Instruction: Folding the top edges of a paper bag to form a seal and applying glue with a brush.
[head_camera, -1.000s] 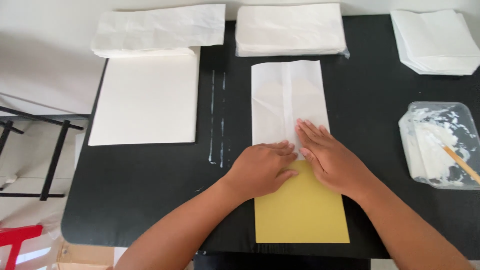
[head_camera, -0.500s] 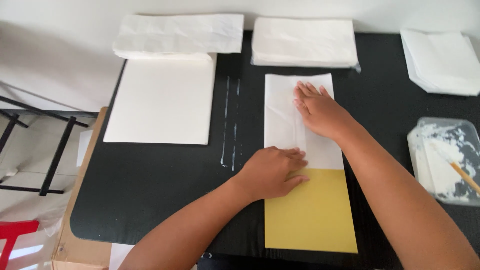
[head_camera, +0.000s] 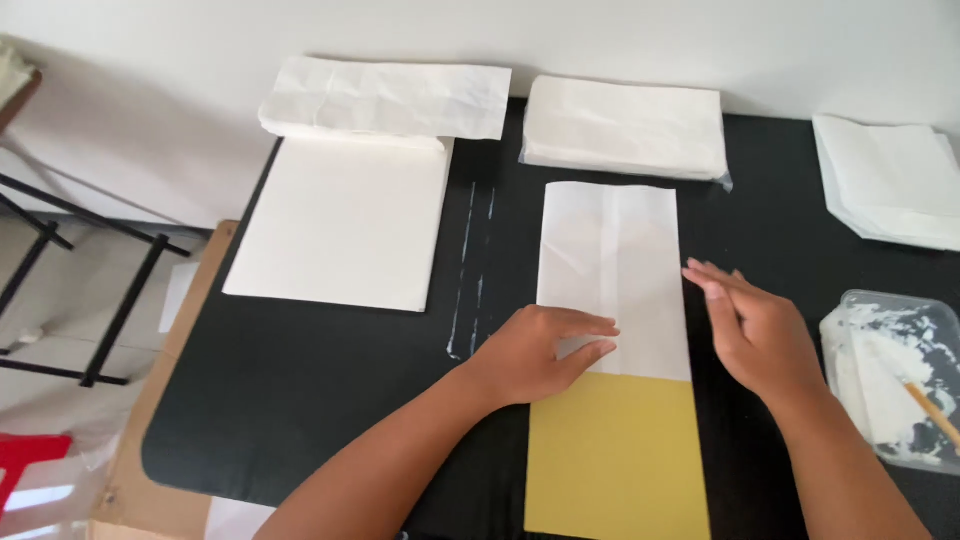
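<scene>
The left hand (head_camera: 535, 350) is pressing flat, fingers together, on the lower left part of a white folded paper (head_camera: 612, 275) that is lying over one yellow sheet (head_camera: 615, 460) near the middle of the black table (head_camera: 330, 400). The right hand (head_camera: 755, 330) is hovering open just right of that paper, gripping nothing. Four white paper stacks (head_camera: 625, 125) are lying across the far side, and one plastic glue tub (head_camera: 890, 375) is sitting at the right.

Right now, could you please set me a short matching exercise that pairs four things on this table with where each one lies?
Things:
1. left hand
2. right hand
3. yellow card
4. plastic tub

Places:
A. at the table's right edge, smeared with white paste
B. flat on the white paper bag's lower part
C. just off the bag's right edge
D. sticking out below the bag

Pairs: 1-B, 2-C, 3-D, 4-A
</scene>
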